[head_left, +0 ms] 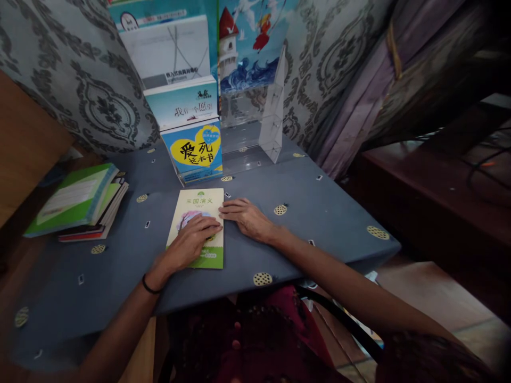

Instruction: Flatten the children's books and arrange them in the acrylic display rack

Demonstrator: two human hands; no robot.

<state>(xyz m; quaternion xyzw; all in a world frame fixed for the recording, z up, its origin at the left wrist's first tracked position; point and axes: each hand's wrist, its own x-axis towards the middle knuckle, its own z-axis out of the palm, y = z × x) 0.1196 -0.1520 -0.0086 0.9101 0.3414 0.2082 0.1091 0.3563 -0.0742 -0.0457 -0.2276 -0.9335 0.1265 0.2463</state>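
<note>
Nearest to me, the person sat in a dark red garment (pixel 247 340), forearms laid over the near edge of the table (pixel 319 223), a thin black band (pixel 150 287) round the left wrist. The left hand (pixel 195 234) lay palm down on the cream-and-green book (pixel 189 214), its fingers loosely spread over the cover picture and gripping nothing. The right hand (pixel 249 219) came in from the other side, fingers stretched out and uncurled, their tips at the book's right edge; I could not tell whether any had slipped beneath it. The book rested closed on the table near its front edge, green Chinese characters facing up at the top. Under it spread a blue-grey cloth (pixel 247 250) printed with yellow pineapples. Off to the left lay an uneven stack of books (pixel 75 197), a green one uppermost. Just behind the book stood a clear rack (pixel 273 127), holding a blue book (pixel 195 154) with a yellow heart, then a pale blue one (pixel 159 103), a white booklet (pixel 171 56) and, at upper right, a castle picture (pixel 251 40). Behind everything hung a grey patterned curtain (pixel 107 101).
</note>
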